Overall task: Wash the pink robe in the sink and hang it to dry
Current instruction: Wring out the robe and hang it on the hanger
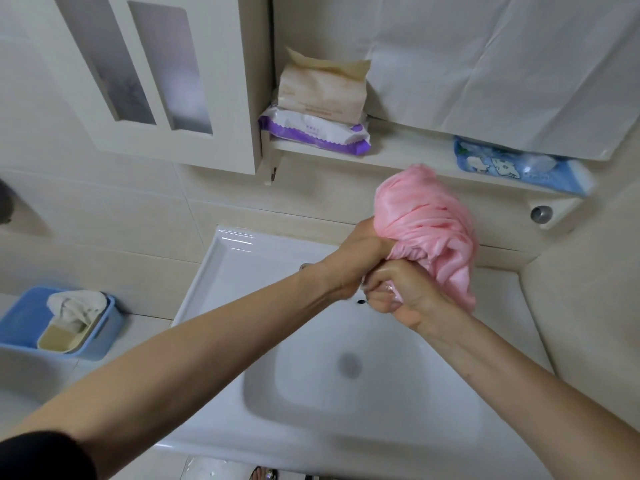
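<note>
- Bathroom in pale tile, with a white sink (221, 271) set into a bench (571, 323); both hands meet above the basin's far rim, at about one o'clock from the drain (350, 364).
- Right hand (405, 296): a tight fist round a twisted neck of the pink robe (429, 230), its knuckles wet and glossy.
- Left hand (356, 254): pressed against the right one at its eleven o'clock, fingers wrapped round the same neck of cloth.
- Robe: bunched into a ball that bulges out of the two fists toward one o'clock, with a tail drooping at four o'clock of the right hand. All of it is held in the air; none lies in the basin.
- Step in hand, as I judge it: wringing out, with the washing apparently done. I can make out no standing water below.
- Next move calls for the fists to turn against each other, then a fresh grip further along, since the loose ball beyond the hands looks unsqueezed. Keeping the bundle over the basin would put the drips in the sink and not on the bench.
- After that the robe needs shaking open and carrying off to hang; no hanger, rail or line is in view.
- Outward: a shelf (398, 150) at twelve o'clock carries a purple-edged pack (311, 131) under a beige pack (318, 91), and a blue pack (512, 168) at two o'clock.
- A white cabinet (138, 81) hangs at ten o'clock; a blue basket (104, 334) holding a white cloth (76, 304) sits at nine o'clock.
</note>
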Action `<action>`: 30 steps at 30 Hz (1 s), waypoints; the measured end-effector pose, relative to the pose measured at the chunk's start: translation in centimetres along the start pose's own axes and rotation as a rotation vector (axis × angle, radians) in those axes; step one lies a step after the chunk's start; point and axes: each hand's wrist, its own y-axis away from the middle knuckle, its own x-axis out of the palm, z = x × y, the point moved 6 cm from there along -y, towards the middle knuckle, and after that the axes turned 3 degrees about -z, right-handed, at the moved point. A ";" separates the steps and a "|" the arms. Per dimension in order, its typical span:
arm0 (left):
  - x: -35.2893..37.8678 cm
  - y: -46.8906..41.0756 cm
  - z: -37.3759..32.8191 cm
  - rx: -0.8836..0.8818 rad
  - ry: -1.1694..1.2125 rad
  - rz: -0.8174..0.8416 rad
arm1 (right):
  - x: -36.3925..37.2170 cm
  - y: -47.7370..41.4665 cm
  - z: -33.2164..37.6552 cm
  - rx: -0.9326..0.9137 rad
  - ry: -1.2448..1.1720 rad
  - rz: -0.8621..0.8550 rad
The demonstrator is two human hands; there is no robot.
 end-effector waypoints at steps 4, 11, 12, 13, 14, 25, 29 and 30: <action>-0.1 0.1 0.1 0.008 0.078 -0.076 | 0.2 0.1 0.5 -0.024 -0.006 -0.074; -0.1 0.2 0.0 0.001 0.092 -0.079 | 0.6 0.1 0.1 -0.011 -0.046 -0.091; -0.1 0.2 0.2 -0.005 0.092 -0.079 | 0.6 0.2 0.0 -0.009 -0.059 -0.094; -0.1 0.3 0.2 -0.013 0.088 -0.078 | 0.7 0.2 -0.1 -0.008 -0.066 -0.100; -0.1 0.3 0.3 -0.024 0.081 -0.080 | 0.7 0.2 -0.2 -0.010 -0.069 -0.111; -0.8 -2.5 -3.7 0.143 -1.383 0.024 | -1.3 1.5 -1.1 0.009 0.570 0.223; -0.2 -2.8 -5.1 0.306 -1.962 0.013 | -5.7 2.1 -0.4 -0.058 0.691 -0.047; 0.3 -2.9 -4.8 0.345 -2.048 0.046 | -7.3 2.0 0.9 -0.191 0.585 -0.260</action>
